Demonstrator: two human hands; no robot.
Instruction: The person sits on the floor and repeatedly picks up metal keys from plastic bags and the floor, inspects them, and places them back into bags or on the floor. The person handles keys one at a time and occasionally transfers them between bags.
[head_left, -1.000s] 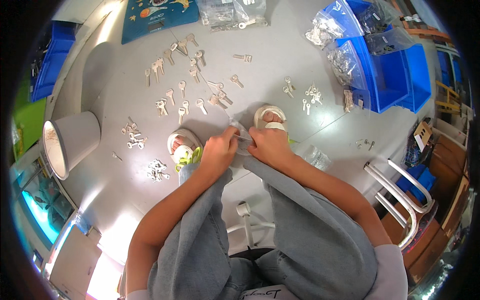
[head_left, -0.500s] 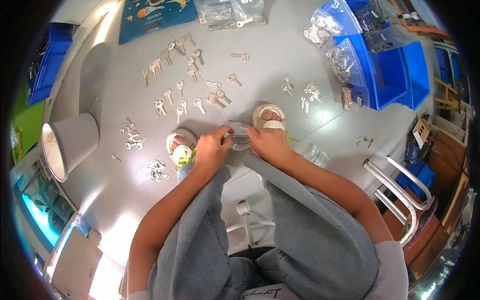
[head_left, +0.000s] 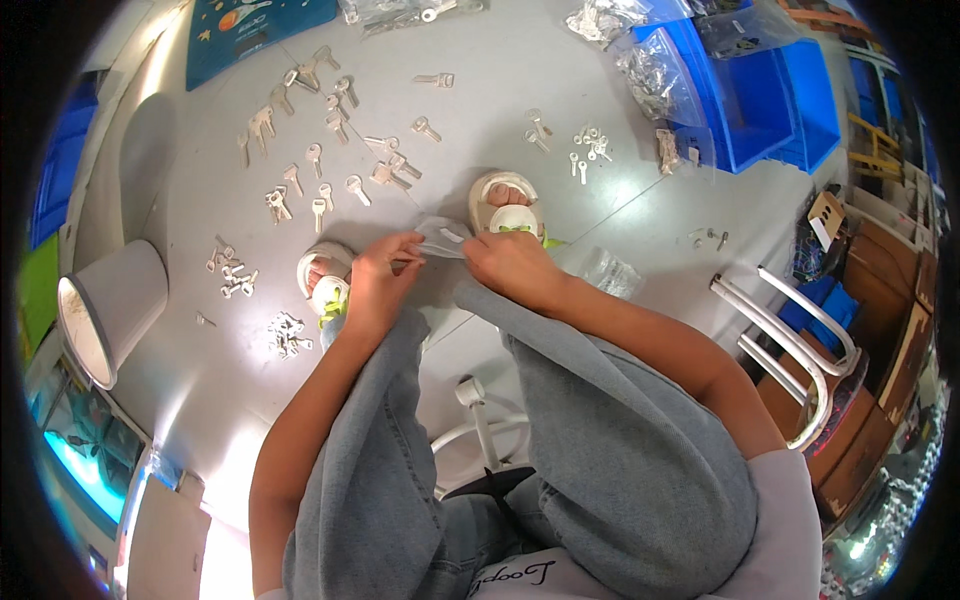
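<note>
Between my knees and above the floor I hold a small clear plastic bag (head_left: 438,240) with a pale patch on it. My right hand (head_left: 515,268) is closed on the bag's right side. The fingers of my left hand (head_left: 382,278) pinch at its left edge. The bag's contents are hard to make out. Beyond my hands, several loose metal keys (head_left: 357,189) lie scattered on the floor. A smaller group of keys (head_left: 592,146) lies beyond my right foot, and a tight pile of keys (head_left: 288,335) sits left of my left foot.
Blue bins (head_left: 758,110) with bags of metal parts (head_left: 650,80) stand at the far right. A whitish bucket (head_left: 115,310) is at the left. Another clear bag (head_left: 610,272) lies right of my right foot. A white-framed stool (head_left: 790,350) stands at the right.
The view has shifted, so the floor items appear further left and up. My left hand has turned and its fingers have loosened a little; the bag has tilted, showing its pale patch.
</note>
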